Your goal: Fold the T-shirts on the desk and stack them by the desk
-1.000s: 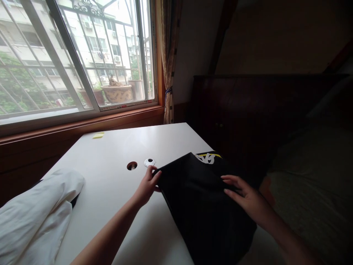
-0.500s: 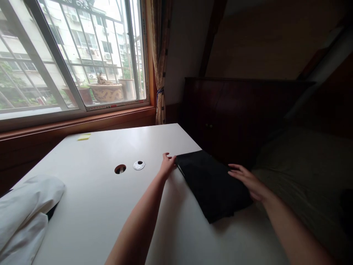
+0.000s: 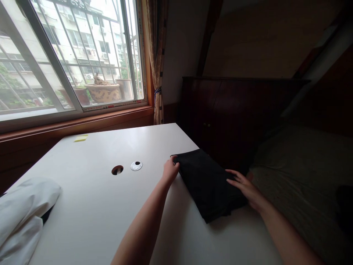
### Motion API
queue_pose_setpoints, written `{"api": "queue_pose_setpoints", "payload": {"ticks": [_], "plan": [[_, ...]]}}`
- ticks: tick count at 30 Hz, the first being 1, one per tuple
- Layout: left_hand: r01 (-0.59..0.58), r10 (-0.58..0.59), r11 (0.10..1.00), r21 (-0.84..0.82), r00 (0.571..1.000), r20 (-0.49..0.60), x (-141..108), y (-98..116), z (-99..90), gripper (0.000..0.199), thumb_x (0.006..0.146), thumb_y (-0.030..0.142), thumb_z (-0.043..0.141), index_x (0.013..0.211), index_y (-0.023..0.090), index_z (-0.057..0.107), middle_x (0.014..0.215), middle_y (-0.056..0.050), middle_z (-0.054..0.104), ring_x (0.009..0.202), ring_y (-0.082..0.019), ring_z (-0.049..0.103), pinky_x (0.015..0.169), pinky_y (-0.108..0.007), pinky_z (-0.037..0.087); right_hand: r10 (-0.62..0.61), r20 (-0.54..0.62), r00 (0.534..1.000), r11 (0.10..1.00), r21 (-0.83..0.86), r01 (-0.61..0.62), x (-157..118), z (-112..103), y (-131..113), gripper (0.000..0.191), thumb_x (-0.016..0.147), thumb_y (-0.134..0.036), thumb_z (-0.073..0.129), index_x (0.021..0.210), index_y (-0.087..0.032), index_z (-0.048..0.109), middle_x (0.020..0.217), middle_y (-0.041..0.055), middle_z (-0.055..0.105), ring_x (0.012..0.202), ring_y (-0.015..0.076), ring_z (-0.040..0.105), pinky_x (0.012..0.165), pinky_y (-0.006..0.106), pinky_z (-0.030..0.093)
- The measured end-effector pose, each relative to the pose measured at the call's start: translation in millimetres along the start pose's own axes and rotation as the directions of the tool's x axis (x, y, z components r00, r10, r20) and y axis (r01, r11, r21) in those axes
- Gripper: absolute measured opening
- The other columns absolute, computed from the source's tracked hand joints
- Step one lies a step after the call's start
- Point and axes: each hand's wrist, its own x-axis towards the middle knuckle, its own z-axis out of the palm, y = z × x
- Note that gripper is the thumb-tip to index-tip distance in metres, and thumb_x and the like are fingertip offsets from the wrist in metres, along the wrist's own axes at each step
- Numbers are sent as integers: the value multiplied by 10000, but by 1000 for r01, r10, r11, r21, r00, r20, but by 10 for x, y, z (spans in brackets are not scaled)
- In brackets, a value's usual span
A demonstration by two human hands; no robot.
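Note:
A folded black cloth [image 3: 209, 184], perhaps a garment, lies on the white table [image 3: 91, 221] at its right side. My left hand [image 3: 171, 170] is closed on the cloth's left far edge, the thumb and fingers pinching near the corner. On the opposite side, my right hand [image 3: 245, 188] rests along the right edge with its fingers stretched out over the top of the cloth. Its thumb side and the underside of that edge are partly hidden. The near edge shows several uneven layers.
A crumpled white cloth [image 3: 27, 209] lies at the table's left. Further back are a round cable hole [image 3: 117, 170], a silvery round cover [image 3: 136, 166] and a yellow note [image 3: 81, 138]. Beyond stand a window with a curtain [image 3: 157, 73] and a dark cabinet [image 3: 220, 106].
My left hand has shifted nearer and onto the cloth's edge, its fingers now curled over it. My right hand stays at the right edge. The whole view has moved slightly.

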Motion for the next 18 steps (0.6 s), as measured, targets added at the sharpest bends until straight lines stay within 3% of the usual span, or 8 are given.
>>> {"api": "queue_pose_setpoints", "payload": {"ticks": [3,8,14,18], "plan": [[-41,42,998,53,999,-14,38,36,35,308,877,170,536,1123,187,721,1261,-134,645,1244,-287,581,1147,-416,378,-31,-26,999,999,22,31,-39,14,12,550,731,-473,792,1234,-302,648,1231,79,724,1126,327,698,912,437,591],[-83,85,995,57,995,-45,109,108,60,418,934,184,413,1233,157,703,1346,-145,580,1280,-264,556,1139,-364,390,-64,-101,993,995,73,71,-50,-46,31,478,720,-489,800,1128,-272,679,1087,51,755,1045,317,713,831,406,599],[-123,123,992,20,992,3,171,198,178,402,931,186,461,1252,183,702,1405,-115,558,1317,-260,530,1149,-355,385,-72,-157,985,990,105,89,-32,-169,14,418,735,-469,802,1092,-290,679,1056,30,744,989,289,718,778,368,599],[-95,96,995,-39,995,26,185,147,247,358,976,229,466,1255,203,689,1449,-112,530,1291,-249,554,1094,-359,445,-66,-193,979,994,78,82,-51,-189,-42,381,730,-472,786,1053,-297,687,1025,35,752,956,297,726,744,378,607]]}}
